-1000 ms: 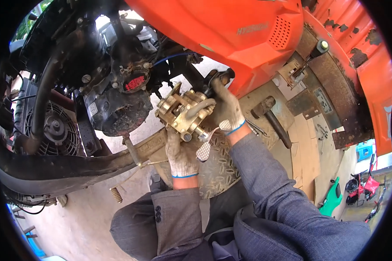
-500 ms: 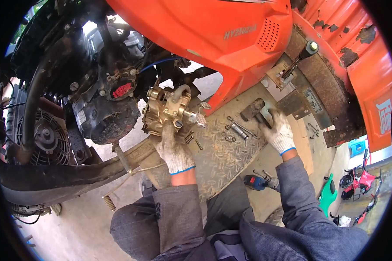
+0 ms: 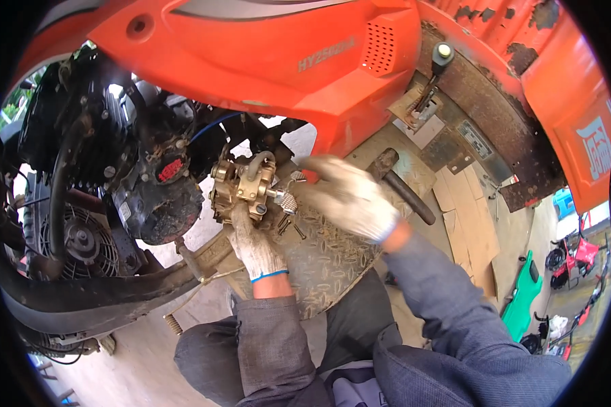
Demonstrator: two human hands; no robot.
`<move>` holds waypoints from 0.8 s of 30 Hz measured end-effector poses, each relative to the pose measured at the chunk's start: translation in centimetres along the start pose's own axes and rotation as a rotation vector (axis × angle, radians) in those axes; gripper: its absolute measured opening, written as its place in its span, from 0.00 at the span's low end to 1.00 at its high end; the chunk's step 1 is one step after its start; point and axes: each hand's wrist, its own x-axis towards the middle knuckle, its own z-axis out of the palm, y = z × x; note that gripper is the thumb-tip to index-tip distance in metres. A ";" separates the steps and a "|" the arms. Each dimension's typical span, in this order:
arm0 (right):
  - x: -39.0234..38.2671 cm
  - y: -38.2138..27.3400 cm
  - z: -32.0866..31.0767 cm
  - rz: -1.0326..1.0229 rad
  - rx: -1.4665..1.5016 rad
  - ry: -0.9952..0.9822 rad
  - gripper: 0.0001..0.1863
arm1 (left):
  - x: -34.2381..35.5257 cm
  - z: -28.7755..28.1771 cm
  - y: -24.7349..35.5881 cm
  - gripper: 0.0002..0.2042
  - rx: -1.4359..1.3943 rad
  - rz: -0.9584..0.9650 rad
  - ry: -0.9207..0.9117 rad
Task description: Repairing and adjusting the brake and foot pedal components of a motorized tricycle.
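Note:
A brass-coloured metal housing [image 3: 246, 191] with a short grey hose loop and a knurled metal fitting [image 3: 288, 201] rests at the edge of the tread-plate footboard [image 3: 332, 261]. My left hand [image 3: 256, 249], in a white knit glove, grips its near side; the fingertips are partly hidden against it. Over the plate, to the right of the housing, my gloved right hand [image 3: 352, 198] is blurred by motion. Its fingers stretch left, apart, with nothing seen in them. A hammer [image 3: 407, 192] lies on the plate beyond that hand. Several bolts [image 3: 292, 228] lie beside the housing.
A black engine [image 3: 159, 203] and a cooling fan [image 3: 81, 243] stand at the left. Overhead hangs a red body panel [image 3: 265, 61]. A lever with a black knob [image 3: 441, 60] rises at the right. Cardboard [image 3: 468, 227] and a green object [image 3: 523, 298] lie on the floor.
My right hand has let go of the hammer's handle and moved left toward the housing. The hammer now lies on the plate. My left hand stays on the housing; the view has shifted.

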 end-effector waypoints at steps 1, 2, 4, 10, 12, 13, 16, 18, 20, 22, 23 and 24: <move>3.0 -1.6 1.1 -0.056 0.008 -0.047 0.28 | 0.1 -0.1 0.0 0.26 0.007 -0.017 -0.027; 5.0 -2.4 1.4 0.056 -0.053 -0.232 0.35 | 0.2 -0.3 0.1 0.25 0.010 -0.030 -0.054; 8.0 -2.4 1.2 0.279 -0.119 -0.421 0.45 | 0.6 -0.7 0.0 0.25 0.001 -0.013 -0.075; 6.5 1.0 5.2 0.231 0.229 -0.222 0.49 | 0.9 -1.7 0.7 0.27 0.018 -0.039 -0.135; 7.4 2.1 5.9 0.198 0.368 -0.302 0.46 | 0.6 -1.2 1.4 0.28 -0.042 -0.043 -0.158; 7.5 2.4 6.0 0.271 0.474 -0.359 0.43 | 0.4 -0.9 1.8 0.30 -0.084 -0.041 -0.185; 8.1 2.3 5.9 0.198 0.156 -0.339 0.39 | 0.1 0.2 3.1 0.31 -0.209 -0.121 -0.236; 7.8 1.3 5.8 0.180 0.215 -0.281 0.38 | 0.1 0.6 3.7 0.30 -0.270 -0.167 -0.183; 7.6 0.2 5.7 0.076 0.066 -0.151 0.39 | 0.3 0.8 4.0 0.30 -0.389 -0.214 -0.185; 7.8 -0.6 5.6 0.134 0.100 -0.168 0.36 | 0.6 0.9 3.9 0.30 -0.384 -0.238 -0.160; 8.2 -0.9 5.5 0.148 0.120 -0.152 0.32 | 0.7 1.0 3.7 0.30 -0.336 -0.202 -0.138; 8.5 -1.2 5.4 0.166 0.141 -0.137 0.29 | 0.8 1.0 3.5 0.30 -0.283 -0.168 -0.131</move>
